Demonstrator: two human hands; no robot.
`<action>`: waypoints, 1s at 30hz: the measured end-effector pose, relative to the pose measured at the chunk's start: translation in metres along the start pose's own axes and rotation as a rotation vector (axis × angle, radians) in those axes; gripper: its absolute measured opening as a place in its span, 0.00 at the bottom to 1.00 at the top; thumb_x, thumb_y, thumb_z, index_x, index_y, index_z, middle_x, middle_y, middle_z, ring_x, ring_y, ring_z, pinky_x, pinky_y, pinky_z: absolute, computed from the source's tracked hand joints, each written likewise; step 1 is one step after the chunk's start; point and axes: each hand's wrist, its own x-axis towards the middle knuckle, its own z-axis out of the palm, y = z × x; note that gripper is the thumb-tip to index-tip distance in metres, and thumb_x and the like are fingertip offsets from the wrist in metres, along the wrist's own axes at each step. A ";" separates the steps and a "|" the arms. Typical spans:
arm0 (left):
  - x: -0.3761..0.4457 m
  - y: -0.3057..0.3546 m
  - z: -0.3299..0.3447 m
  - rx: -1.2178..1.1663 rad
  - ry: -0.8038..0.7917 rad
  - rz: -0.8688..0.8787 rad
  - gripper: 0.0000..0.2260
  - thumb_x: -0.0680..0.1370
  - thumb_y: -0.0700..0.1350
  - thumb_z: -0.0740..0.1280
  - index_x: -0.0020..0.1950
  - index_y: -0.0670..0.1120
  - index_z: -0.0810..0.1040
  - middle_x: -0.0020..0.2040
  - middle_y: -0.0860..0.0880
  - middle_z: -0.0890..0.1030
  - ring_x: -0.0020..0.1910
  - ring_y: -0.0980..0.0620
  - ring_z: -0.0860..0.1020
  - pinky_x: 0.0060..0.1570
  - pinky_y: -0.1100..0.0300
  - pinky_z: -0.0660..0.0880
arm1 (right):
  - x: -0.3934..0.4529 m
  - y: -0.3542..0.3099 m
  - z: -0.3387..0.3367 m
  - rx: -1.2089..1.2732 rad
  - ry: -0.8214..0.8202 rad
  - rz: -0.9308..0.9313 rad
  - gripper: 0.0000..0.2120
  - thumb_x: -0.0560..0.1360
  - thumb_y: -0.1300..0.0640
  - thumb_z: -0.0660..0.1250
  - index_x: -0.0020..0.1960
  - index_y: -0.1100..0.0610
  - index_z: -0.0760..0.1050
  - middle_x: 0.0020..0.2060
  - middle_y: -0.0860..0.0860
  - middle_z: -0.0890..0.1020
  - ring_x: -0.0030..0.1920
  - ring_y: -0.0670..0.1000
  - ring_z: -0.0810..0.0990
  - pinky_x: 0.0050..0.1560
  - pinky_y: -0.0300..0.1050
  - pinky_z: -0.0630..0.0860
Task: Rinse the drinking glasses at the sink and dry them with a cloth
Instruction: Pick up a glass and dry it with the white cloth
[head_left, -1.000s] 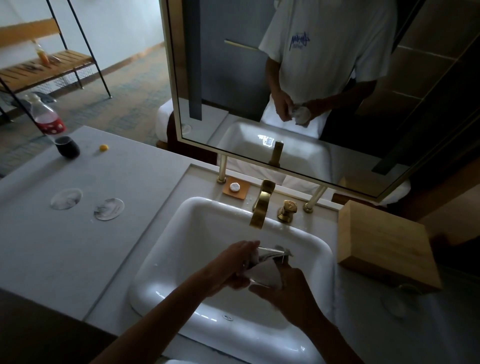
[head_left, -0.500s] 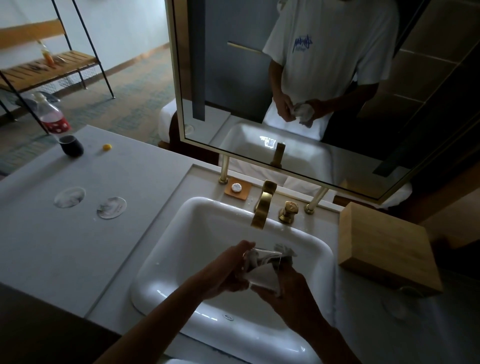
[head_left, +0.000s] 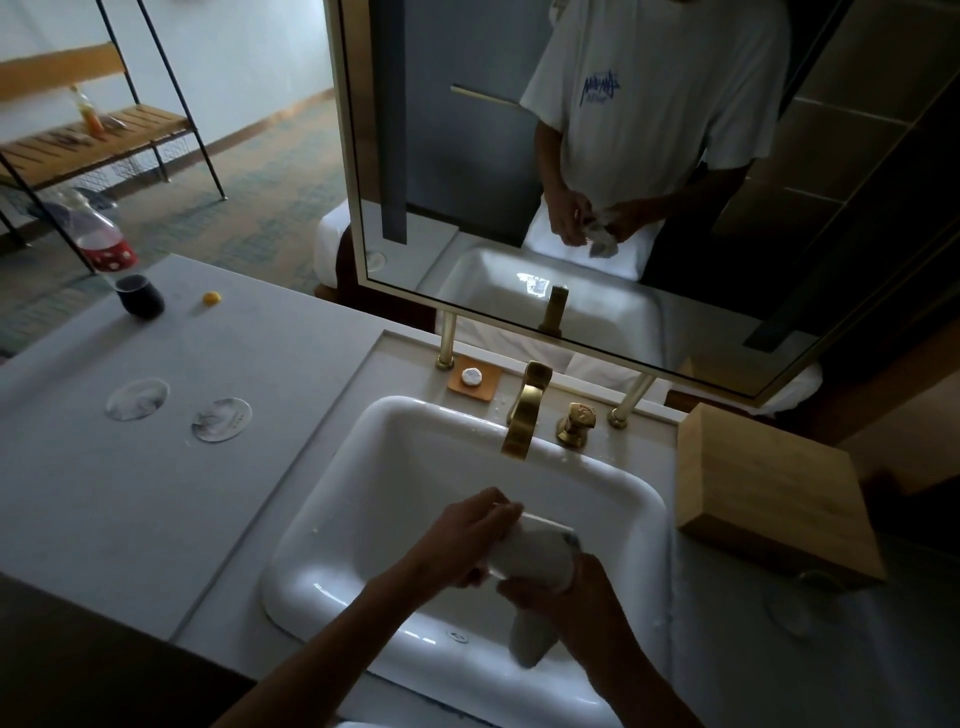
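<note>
Both hands, left hand (head_left: 462, 535) and right hand (head_left: 582, 613), clamp a cloth-wrapped glass (head_left: 535, 551) over the sink (head_left: 395, 467) near the bench's front edge; wet glass could slip and break.

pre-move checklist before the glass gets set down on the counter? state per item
1. Glass held by both hands: ok. Left hand on one end, right hand below it.
2. Cloth wrapped around glass: ok, a tail hangs under the right hand.
3. Glass fully dry: cannot tell, the cloth covers it.
4. Water off at the faucet: ok, no stream visible.
5. Landing spot on the counter left of the sink: ok, bare surface near the two round coasters.
6. Work held over the basin: ok.
</note>
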 end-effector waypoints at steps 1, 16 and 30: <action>-0.001 0.004 -0.002 -0.079 -0.053 -0.124 0.15 0.83 0.57 0.59 0.49 0.47 0.76 0.40 0.44 0.76 0.27 0.52 0.73 0.25 0.63 0.66 | 0.000 0.005 0.000 -0.130 0.043 -0.118 0.20 0.65 0.62 0.80 0.55 0.57 0.80 0.42 0.47 0.86 0.42 0.39 0.84 0.45 0.37 0.80; 0.005 -0.015 0.008 0.343 0.135 0.307 0.16 0.78 0.62 0.60 0.48 0.51 0.75 0.37 0.54 0.78 0.33 0.63 0.76 0.33 0.64 0.70 | -0.005 -0.012 -0.007 0.507 -0.197 0.128 0.20 0.61 0.61 0.80 0.52 0.64 0.83 0.42 0.62 0.84 0.40 0.58 0.81 0.49 0.57 0.82; 0.001 -0.005 0.013 -0.221 0.068 -0.114 0.14 0.80 0.60 0.61 0.48 0.50 0.76 0.42 0.45 0.77 0.35 0.51 0.75 0.30 0.61 0.70 | 0.004 -0.005 -0.003 -0.213 0.012 -0.250 0.26 0.62 0.51 0.81 0.57 0.54 0.79 0.48 0.48 0.85 0.49 0.47 0.84 0.48 0.38 0.80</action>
